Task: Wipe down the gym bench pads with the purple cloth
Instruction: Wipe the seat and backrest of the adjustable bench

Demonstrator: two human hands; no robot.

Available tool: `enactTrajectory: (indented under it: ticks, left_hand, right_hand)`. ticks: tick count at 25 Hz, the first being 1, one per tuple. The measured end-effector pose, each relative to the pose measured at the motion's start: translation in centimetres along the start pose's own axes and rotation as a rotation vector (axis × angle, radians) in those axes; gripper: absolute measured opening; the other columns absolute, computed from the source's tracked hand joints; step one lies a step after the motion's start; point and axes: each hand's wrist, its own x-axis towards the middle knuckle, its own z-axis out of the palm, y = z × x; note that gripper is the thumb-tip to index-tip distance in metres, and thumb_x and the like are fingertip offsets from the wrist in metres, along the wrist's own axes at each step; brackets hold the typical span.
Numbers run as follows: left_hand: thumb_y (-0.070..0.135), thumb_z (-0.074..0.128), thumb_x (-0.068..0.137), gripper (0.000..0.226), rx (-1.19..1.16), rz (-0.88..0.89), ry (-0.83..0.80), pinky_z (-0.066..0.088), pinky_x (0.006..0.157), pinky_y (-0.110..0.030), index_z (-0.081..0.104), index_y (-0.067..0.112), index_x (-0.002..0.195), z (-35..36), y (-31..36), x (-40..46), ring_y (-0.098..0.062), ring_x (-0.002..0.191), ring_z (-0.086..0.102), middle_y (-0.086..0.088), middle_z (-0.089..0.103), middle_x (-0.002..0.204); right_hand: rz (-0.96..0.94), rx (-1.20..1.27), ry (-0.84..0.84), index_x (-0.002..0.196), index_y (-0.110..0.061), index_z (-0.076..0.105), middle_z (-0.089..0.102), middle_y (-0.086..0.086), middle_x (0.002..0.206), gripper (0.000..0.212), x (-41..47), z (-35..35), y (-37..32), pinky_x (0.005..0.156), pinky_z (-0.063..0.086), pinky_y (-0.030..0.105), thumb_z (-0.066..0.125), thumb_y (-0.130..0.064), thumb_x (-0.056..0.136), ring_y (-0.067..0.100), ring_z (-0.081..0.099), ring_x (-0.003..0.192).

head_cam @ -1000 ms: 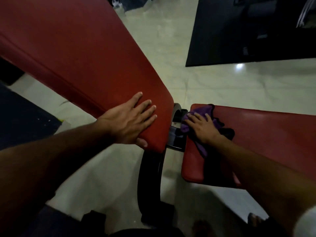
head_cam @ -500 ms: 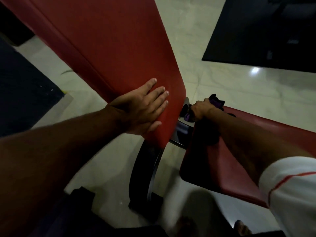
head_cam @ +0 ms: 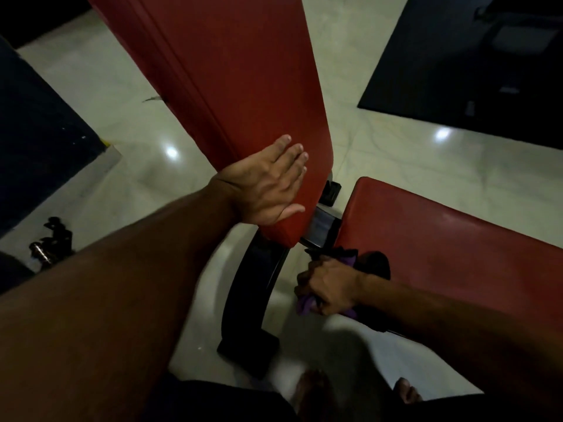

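The purple cloth [head_cam: 306,304] is bunched in the right hand [head_cam: 330,284], whose fingers are curled tight around it, at the near front corner of the red seat pad [head_cam: 441,239]. Half a second ago that hand and cloth sat at the pad's far front corner, next to the black hinge bracket [head_cam: 323,220]; a second ago the hand lay flat over the cloth on the pad's top. It has since slid down along the front edge toward the person. The left hand [head_cam: 268,184] stays pressed on the lower end of the tilted red back pad [head_cam: 243,86], fingers straight and close together, thumb at the pad's bottom edge, much as before. The view has swung, so the back pad now stands steeper in the picture. The black curved frame leg [head_cam: 253,300] stands on the pale tiled floor [head_cam: 380,141] between the pads. Dark mats [head_cam: 472,71] lie beyond. No writing can be read.
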Motion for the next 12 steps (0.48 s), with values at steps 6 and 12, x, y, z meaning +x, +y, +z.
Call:
enactTrajectory:
  ticks: [6,12]
  left_hand:
    - [0.051,0.011,0.108,0.079,0.024,0.024,0.057,0.038,0.114,-0.058,0.057,-0.006,0.137,0.5,0.3,-0.1,-0.048,0.133,0.052,-0.031,0.054,0.142]
    - [0.047,0.019,0.11,0.073,0.02,0.007,0.136,0.043,0.111,-0.057,0.061,-0.009,0.131,1.3,0.9,-0.2,-0.048,0.128,0.056,-0.032,0.059,0.137]
  right_hand:
    - [-0.062,-0.073,0.025,0.127,-0.019,0.059,0.061,0.008,0.123,0.048,-0.5,-1.3,7.8,0.09,0.048,0.042,0.06,-0.037,0.083,0.033,0.057,0.105]
    - [0.335,-0.106,0.162,0.132,-0.018,0.057,0.061,0.01,0.126,0.052,-0.8,-3.8,19.2,0.1,0.045,0.052,0.05,-0.044,0.087,0.033,0.061,0.114]
